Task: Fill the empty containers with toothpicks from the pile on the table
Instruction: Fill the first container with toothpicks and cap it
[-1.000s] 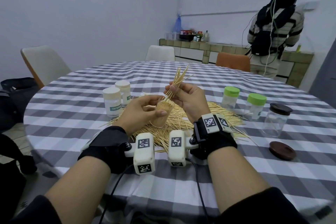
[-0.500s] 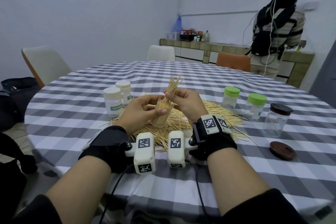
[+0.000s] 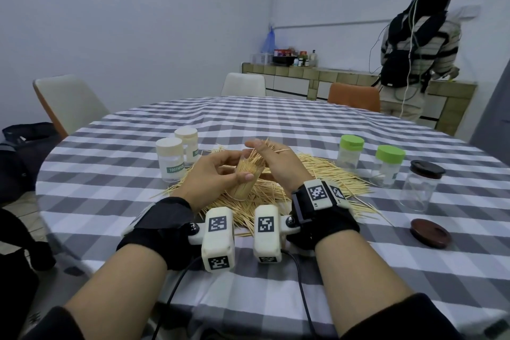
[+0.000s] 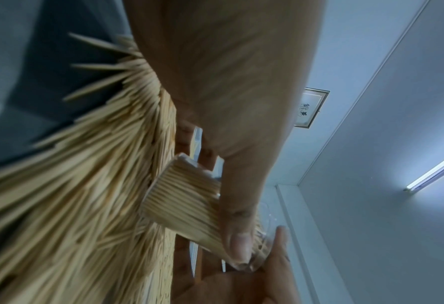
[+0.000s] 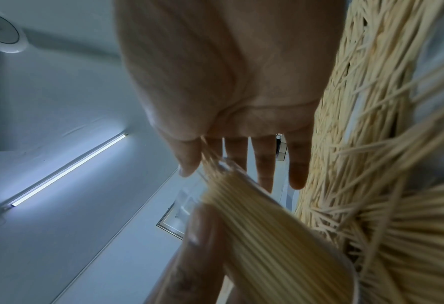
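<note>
1. Grey-and-white checked cloth is covering the round table (image 3: 276,124), and pale blue walls are enclosing the room.
2. A loose pile of toothpicks (image 3: 325,174) is lying spread across the middle of the table, under and around both hands.
3. The left hand (image 3: 212,174) is gripping a clear container (image 3: 245,179) with thumb and fingers curled round its wall, holding it tilted just above the pile.
4. The container is showing packed toothpicks through its side, seen closely in the left wrist view (image 4: 187,197) and the right wrist view (image 5: 267,226).
5. The right hand (image 3: 278,165) is sitting over the container's mouth with fingers nearly straight, thumb and forefinger pinching a small bunch of toothpicks (image 3: 259,154) that is fanning out of the opening.
6. Two white-lidded containers (image 3: 176,157) are standing together to the left of the pile, one showing a green label.
7. Two green-lidded containers (image 3: 369,160) are standing to the right of the pile, slightly apart from each other.
8. A clear jar with a dark lid (image 3: 419,185) is standing further right, and a separate brown lid (image 3: 430,232) is lying flat on the cloth nearer the table edge.
9. Another person (image 3: 414,44) is standing at the counter in the far right corner, back turned.
</note>
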